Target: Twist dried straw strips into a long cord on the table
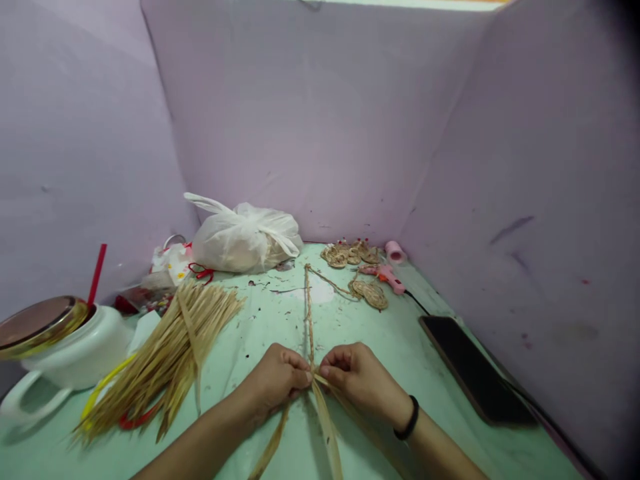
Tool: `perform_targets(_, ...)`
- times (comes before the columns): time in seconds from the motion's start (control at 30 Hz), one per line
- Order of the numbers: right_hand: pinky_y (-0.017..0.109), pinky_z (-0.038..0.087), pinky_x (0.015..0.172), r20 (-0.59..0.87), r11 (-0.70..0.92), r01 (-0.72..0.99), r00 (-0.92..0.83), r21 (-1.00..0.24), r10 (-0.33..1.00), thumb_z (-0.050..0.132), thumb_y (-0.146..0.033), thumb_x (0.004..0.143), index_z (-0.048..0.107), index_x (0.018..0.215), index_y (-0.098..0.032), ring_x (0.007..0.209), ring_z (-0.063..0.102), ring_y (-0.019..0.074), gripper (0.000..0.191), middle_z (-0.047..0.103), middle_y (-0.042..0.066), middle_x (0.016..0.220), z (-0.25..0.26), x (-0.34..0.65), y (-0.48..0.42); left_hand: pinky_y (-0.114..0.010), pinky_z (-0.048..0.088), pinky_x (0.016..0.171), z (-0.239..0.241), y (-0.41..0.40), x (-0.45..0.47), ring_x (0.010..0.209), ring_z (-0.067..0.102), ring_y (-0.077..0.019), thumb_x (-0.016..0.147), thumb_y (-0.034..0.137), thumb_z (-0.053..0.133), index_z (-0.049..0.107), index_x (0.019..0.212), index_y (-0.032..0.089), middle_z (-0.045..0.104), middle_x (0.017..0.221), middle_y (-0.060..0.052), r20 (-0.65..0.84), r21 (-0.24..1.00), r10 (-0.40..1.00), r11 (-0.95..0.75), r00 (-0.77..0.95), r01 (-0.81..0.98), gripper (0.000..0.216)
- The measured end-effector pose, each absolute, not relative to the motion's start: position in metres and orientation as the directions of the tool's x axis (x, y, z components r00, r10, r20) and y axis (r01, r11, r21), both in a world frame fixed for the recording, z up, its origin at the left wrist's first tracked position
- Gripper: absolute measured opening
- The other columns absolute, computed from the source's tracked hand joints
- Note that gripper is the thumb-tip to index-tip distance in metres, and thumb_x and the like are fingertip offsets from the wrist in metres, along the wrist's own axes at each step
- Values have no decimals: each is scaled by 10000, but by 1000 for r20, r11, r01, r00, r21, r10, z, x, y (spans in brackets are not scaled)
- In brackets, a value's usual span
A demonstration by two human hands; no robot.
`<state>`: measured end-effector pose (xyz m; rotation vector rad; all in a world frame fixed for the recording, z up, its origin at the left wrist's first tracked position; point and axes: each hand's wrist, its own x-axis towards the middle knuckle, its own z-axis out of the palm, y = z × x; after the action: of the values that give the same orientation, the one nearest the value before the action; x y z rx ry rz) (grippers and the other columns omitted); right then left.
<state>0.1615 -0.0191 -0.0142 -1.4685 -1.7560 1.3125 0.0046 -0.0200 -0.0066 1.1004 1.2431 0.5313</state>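
Observation:
My left hand pinches a strand at the near end of a thin straw braid. Close beside it on the right, my right hand also has thumb and finger closed on a strand. Loose flat straw strands fan out below both hands toward me. The braid runs straight away up the table, then bends at its far end toward a coiled straw piece on the right. A black band circles my right wrist.
Left lie a bundle of dry straw and a white mug with a lid and red straw. Behind are a tied white plastic bag and coiled straw pieces. Right are a pink glue gun, a pink roll and a phone.

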Motion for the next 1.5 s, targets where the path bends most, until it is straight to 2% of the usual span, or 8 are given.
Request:
perform_targets(0.3, 174, 305, 373, -316, -219, 291, -348, -931, 883, 515, -183, 627, 577, 605, -121, 357, 398, 55, 90, 523, -21, 436, -12, 159, -22, -204, 83, 287, -9, -19, 5, 244, 189, -37, 531, 260, 507, 497, 480, 157, 354, 313, 70, -481, 873, 825, 416, 298, 256, 115)
perform_targets(0.57, 170, 316, 358, -368, -302, 252, -284, -919, 885, 546, -147, 581, 540, 546, -140, 348, 430, 62, 37, 501, -42, 392, -7, 155, -25, -210, 109, 343, -5, -20, 10, 275, 216, -36, 521, 205, 487, 475, 424, 149, 345, 289, 55, -467, 875, 844, 396, 265, 280, 113)
perform_targets(0.77, 184, 316, 402, -346, -335, 105, -435, -936, 831, 654, -334, 572, 579, 568, -114, 367, 414, 44, 232, 505, -39, 424, -9, 166, -17, -220, 118, 375, -13, -19, 8, 314, 237, -42, 509, 196, 485, 490, 423, 141, 353, 306, 49, -397, 912, 870, 336, 294, 236, 102)
perform_targets(1.07, 212, 393, 507, -382, -431, -82, -338, -898, 860, 772, -355, 424, 514, 572, -122, 451, 468, 50, 378, 521, -47, 493, -16, 157, -21, -205, 140, 398, -8, -22, 9, 351, 243, -32, 534, 254, 568, 518, 457, 115, 374, 351, 47, -382, 924, 873, 355, 304, 143, 166)
perform_targets(1.27, 243, 423, 492, -444, -571, -202, -447, -795, 776, 720, -368, 521, 441, 702, -166, 458, 516, 85, 389, 541, -32, 561, -8, 151, -31, -217, 257, 420, -3, -25, 13, 402, 389, -86, 563, 334, 607, 555, 500, 106, 483, 422, -2, -350, 936, 862, 334, 368, 107, 242)
perform_targets(1.33, 185, 348, 392, -468, -596, -171, -466, -785, 751, 687, -339, 561, 436, 690, -162, 376, 419, 39, 333, 506, -47, 534, -7, 151, -31, -212, 260, 431, -2, -24, 12, 426, 389, -82, 575, 338, 603, 567, 504, 103, 494, 441, -3, -316, 949, 873, 286, 371, 135, 249)
perform_targets(1.4, 148, 191, 321, -496, -587, -98, -436, -803, 751, 659, -300, 587, 429, 635, -156, 322, 280, 0, 276, 446, -72, 478, -7, 152, -28, -199, 241, 436, -2, -22, 10, 443, 346, -58, 568, 313, 610, 564, 485, 99, 473, 450, 13, -278, 957, 896, 227, 345, 183, 234)
perform_targets(1.5, 165, 105, 324, -509, -545, 8, -370, -838, 777, 651, -267, 585, 442, 627, -160, 313, 261, 4, 239, 450, -75, 446, -9, 155, -24, -196, 198, 413, -2, -19, 6, 413, 283, -37, 575, 341, 600, 556, 493, 103, 396, 415, 44, -301, 949, 868, 233, 395, 212, 256)
